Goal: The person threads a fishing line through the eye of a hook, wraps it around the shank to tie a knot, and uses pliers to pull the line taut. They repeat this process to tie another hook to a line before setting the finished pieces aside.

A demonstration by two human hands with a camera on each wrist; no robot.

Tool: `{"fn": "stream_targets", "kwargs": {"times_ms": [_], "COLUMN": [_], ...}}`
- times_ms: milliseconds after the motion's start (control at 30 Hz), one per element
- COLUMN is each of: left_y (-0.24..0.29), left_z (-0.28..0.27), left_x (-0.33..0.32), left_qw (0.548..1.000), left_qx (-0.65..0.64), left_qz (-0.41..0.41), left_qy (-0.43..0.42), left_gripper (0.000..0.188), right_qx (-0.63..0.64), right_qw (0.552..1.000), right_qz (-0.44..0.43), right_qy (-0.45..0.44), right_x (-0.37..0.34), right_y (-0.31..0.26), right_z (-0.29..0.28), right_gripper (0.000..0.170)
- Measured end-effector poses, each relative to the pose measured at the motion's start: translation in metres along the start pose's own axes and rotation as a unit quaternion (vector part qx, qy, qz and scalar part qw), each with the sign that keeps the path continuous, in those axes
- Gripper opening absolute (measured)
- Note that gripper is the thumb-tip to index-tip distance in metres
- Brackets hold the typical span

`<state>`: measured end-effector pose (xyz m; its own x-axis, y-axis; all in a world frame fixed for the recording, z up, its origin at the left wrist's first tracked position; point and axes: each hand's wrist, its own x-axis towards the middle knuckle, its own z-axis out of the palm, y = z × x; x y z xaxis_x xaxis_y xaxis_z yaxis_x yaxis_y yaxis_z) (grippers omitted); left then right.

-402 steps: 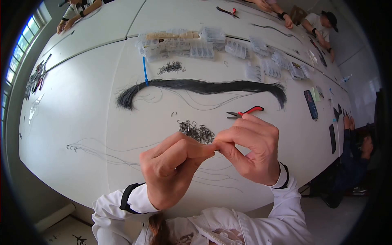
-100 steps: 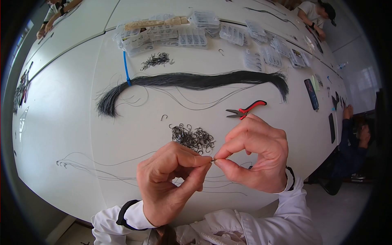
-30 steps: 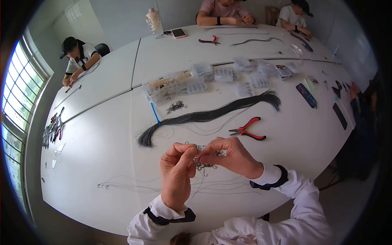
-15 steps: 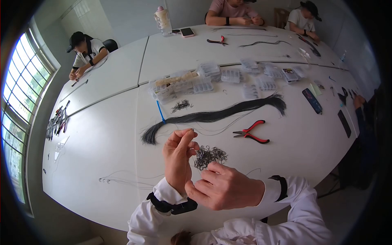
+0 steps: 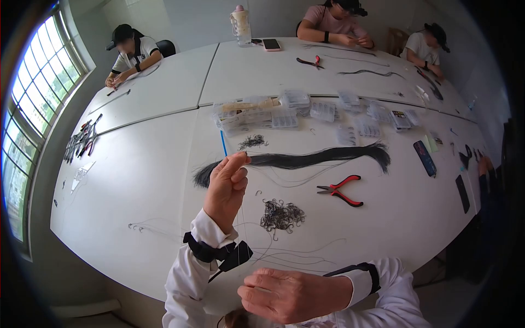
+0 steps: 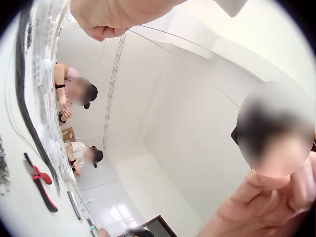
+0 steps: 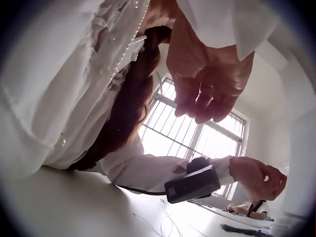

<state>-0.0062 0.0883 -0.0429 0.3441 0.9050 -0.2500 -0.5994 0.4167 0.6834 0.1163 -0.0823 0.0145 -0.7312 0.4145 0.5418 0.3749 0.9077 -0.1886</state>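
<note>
Pinching line (image 6: 212,51): left hand (image 5: 227,183); right hand (image 5: 292,295) grip not showing; lined hooks (image 5: 136,227) lying lower left, loose hooks (image 5: 281,216) remaining centre

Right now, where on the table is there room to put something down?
Two bare patches: on the left, between the hand tools and the black strand bundle; on the right, between the red-handled pliers and the black slab. Crowded: the middle, with the fish hooks, and the plastic boxes beyond.

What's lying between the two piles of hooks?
In the head view, the black bundle lies between the small hook pile and the bigger pile, with its stray strands and a single hook.
</note>
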Motion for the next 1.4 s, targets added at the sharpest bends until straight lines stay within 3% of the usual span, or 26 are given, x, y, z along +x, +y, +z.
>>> {"fn": "stream_targets", "kwargs": {"times_ms": [100,167,233,267,333,433,500,600,833,900,1100,1333,1400], "left_y": [-0.002,-0.006,-0.008,-0.007,-0.004,-0.007,-0.008,-0.012,-0.019,-0.015,-0.012,-0.011,-0.015], "left_z": [0.016,0.021,0.03,0.034,0.042,0.056,0.06,0.063,0.061,0.06,0.057,0.061,0.059], "left_x": [-0.012,-0.017,-0.025,-0.03,-0.04,-0.054,-0.061,-0.063,-0.057,-0.057,-0.057,-0.058,-0.057], "left_qw": [0.999,0.997,0.985,0.985,0.974,0.955,0.952,0.936,0.94,0.946,0.955,0.961,0.942], "left_qx": [0.051,0.071,0.123,0.124,0.158,0.221,0.226,0.263,0.259,0.27,0.238,0.205,0.27], "left_qz": [0.018,0.022,0.101,0.098,0.138,0.176,0.168,0.198,0.169,0.106,0.073,0.075,0.111], "left_qy": [-0.005,-0.029,-0.069,-0.071,-0.086,-0.091,-0.116,-0.128,-0.144,-0.145,-0.161,-0.172,-0.168], "left_gripper": [0.008,0.005,0.004,0.004,0.004,0.003,0.004,0.004,0.004,0.005,0.012,0.013,0.013], "right_qx": [-0.004,-0.105,-0.103,-0.099,-0.16,-0.163,-0.112,-0.008,-0.079,-0.113,-0.185,-0.229,-0.22], "right_qw": [1.0,0.994,0.994,0.993,0.973,0.937,0.917,0.905,0.91,0.91,0.913,0.907,0.911], "right_qz": [0.007,-0.037,-0.044,-0.053,0.04,0.191,0.283,0.333,0.324,0.322,0.286,0.251,0.26], "right_qy": [0.025,-0.006,0.011,0.028,0.158,0.242,0.257,0.266,0.247,0.237,0.225,0.249,0.233], "right_x": [0.005,0.001,-0.001,-0.002,-0.004,-0.01,-0.013,-0.019,-0.022,-0.02,-0.019,-0.022,-0.02], "right_y": [-0.006,-0.009,-0.003,0.001,0.006,0.036,0.053,0.071,0.082,0.082,0.085,0.091,0.087], "right_z": [-0.011,-0.014,-0.023,-0.028,-0.034,-0.06,-0.063,-0.056,-0.044,-0.042,-0.038,-0.032,-0.036], "right_gripper": [0.019,0.024,0.022,0.021,0.02,0.019,0.022,0.02,0.013,0.014,0.017,0.024,0.02]}}
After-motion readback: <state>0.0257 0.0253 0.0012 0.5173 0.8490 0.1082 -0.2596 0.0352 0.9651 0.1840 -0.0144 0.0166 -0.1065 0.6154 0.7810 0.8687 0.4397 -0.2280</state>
